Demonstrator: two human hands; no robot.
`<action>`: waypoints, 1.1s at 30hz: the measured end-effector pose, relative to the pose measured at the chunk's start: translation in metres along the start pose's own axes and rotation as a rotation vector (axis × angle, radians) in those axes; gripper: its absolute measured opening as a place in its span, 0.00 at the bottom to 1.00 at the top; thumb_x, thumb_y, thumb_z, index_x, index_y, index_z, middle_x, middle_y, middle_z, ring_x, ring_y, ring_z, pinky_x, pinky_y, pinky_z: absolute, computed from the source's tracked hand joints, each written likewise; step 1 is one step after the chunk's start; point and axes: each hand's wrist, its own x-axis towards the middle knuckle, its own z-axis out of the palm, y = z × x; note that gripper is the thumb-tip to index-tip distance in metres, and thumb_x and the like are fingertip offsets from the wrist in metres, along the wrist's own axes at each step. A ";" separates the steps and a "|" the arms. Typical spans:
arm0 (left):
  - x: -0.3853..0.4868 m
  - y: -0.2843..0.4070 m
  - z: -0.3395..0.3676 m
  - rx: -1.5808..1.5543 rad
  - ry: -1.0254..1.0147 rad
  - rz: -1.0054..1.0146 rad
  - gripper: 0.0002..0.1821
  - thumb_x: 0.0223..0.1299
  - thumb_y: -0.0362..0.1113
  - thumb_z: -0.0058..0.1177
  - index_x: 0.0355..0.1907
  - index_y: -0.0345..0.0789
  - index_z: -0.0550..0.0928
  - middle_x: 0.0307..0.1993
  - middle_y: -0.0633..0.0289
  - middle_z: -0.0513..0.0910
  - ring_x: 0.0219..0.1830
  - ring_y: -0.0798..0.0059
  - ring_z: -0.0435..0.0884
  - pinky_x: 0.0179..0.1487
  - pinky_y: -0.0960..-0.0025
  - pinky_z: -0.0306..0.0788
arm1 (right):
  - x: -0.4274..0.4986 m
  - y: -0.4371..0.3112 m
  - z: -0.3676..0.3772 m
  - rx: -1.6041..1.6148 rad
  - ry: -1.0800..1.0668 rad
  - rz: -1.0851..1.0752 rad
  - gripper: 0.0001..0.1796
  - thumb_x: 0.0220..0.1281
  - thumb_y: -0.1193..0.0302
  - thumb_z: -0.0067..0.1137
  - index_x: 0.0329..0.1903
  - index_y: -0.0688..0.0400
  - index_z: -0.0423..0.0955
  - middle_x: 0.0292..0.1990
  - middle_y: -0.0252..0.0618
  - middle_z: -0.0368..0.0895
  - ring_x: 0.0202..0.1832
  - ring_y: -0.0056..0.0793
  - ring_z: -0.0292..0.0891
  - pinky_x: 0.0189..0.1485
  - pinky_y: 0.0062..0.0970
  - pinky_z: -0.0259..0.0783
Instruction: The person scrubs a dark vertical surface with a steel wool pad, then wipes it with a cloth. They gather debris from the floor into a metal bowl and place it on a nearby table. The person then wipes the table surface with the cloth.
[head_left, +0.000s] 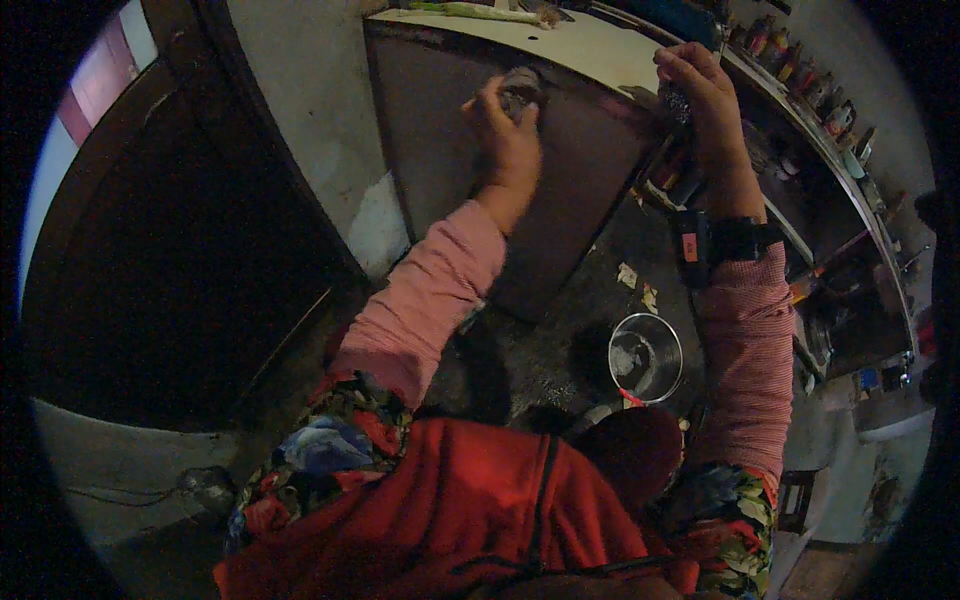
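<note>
My left hand (510, 124) grips a dark grey crumpled item (520, 94), perhaps a cloth or scouring pad, in front of the brown panel (457, 142) below the pale tabletop. Near the right end of that tabletop (607, 56), my right hand (697, 79) is closed on a grey mesh-like item (675, 101), which looks like a metal scourer. Its lower part shows beneath my fingers. A black device is strapped on my right wrist. Long green-and-white vegetable stalks (487, 10) lie at the tabletop's far edge.
On the floor stands a round metal container (645, 360) with some pale content, near scattered scraps (628, 275). Shelves with bottles (787, 64) and kitchen things curve along the right. A dark door (172, 225) is on the left, beside a pale wall.
</note>
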 end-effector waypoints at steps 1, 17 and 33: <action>-0.004 0.005 0.008 0.040 0.040 0.132 0.32 0.47 0.22 0.60 0.58 0.39 0.67 0.54 0.46 0.66 0.56 0.48 0.65 0.61 0.53 0.59 | 0.001 0.001 0.000 0.041 -0.015 0.024 0.12 0.58 0.61 0.63 0.36 0.55 0.75 0.30 0.27 0.72 0.31 0.16 0.67 0.36 0.17 0.62; -0.125 0.001 0.018 0.280 -0.574 0.536 0.27 0.48 0.28 0.59 0.53 0.49 0.75 0.53 0.50 0.67 0.54 0.45 0.68 0.59 0.50 0.64 | -0.030 0.006 -0.027 0.090 0.199 -0.174 0.09 0.64 0.66 0.57 0.39 0.58 0.75 0.34 0.31 0.75 0.35 0.20 0.71 0.33 0.20 0.70; -0.149 0.000 -0.076 -0.774 -0.686 -0.963 0.18 0.67 0.39 0.51 0.56 0.36 0.72 0.52 0.56 0.77 0.52 0.61 0.77 0.60 0.56 0.69 | -0.267 0.178 0.028 0.128 -0.129 0.511 0.31 0.54 0.76 0.60 0.64 0.63 0.65 0.54 0.40 0.76 0.56 0.31 0.70 0.62 0.29 0.64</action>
